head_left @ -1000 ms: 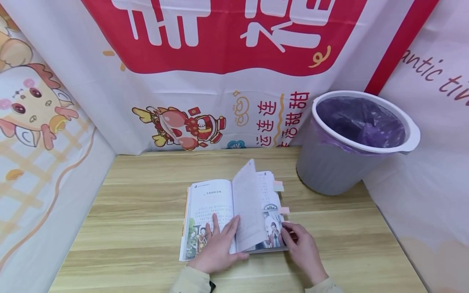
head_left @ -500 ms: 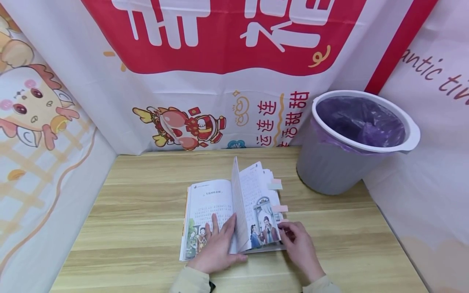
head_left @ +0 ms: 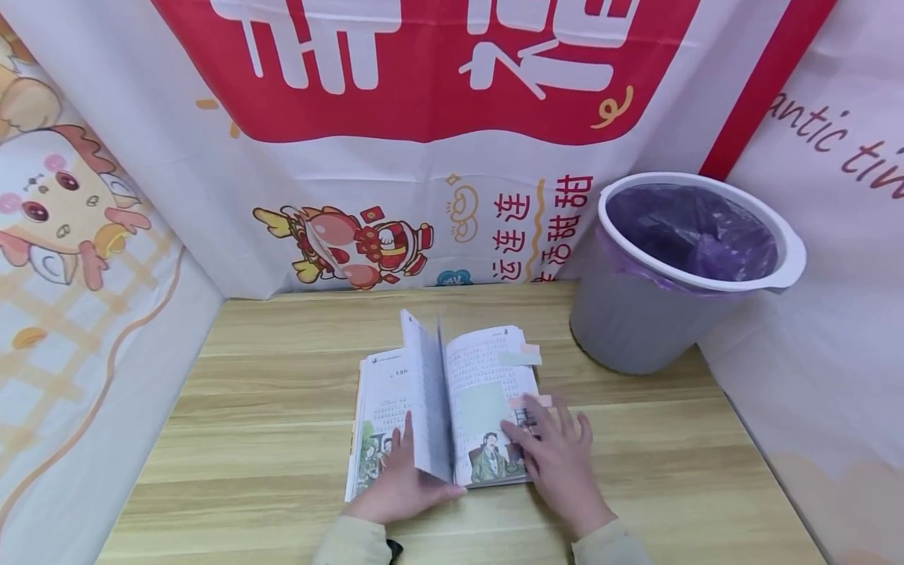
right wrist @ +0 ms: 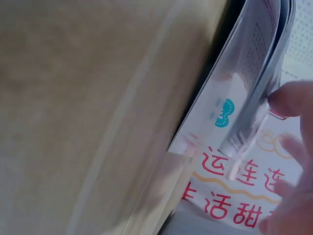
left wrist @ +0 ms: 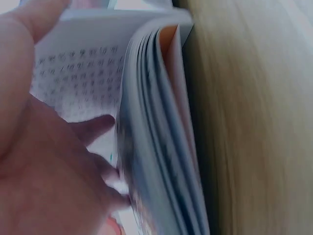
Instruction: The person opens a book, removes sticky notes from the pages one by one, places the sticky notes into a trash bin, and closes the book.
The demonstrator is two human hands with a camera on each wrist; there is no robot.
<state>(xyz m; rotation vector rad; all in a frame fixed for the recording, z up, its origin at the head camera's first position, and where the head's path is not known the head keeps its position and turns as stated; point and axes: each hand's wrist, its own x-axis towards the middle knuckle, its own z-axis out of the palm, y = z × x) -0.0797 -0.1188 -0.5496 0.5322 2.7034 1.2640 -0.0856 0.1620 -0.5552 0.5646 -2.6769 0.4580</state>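
An open illustrated book [head_left: 480, 353] lies on the wooden table, with a pale green sticky note [head_left: 482, 404] on its right page and pastel tabs [head_left: 519, 359] at the right edge. Several pages [head_left: 431, 392] stand up near the spine, leaning left. My left hand [head_left: 402, 486] rests at the lower left page, its fingers partly hidden behind those pages; the left wrist view shows the fingertips of this hand [left wrist: 49, 161] against the left page stack. My right hand [head_left: 565, 463] spreads its fingers over the right page's outer edge. In the right wrist view, its thumb [right wrist: 288, 98] touches the page edges.
A grey bin [head_left: 636, 322] with a purple liner [head_left: 734, 255] stands at the back right of the table [head_left: 268, 392]. Printed cloth [head_left: 395, 165] with red and white lettering hangs behind, and more cloth hangs at both sides.
Pages have swung over from right to left, uncovering the page with the green note. My right hand has gone from pinching the lower page edge to lying spread on the right page.
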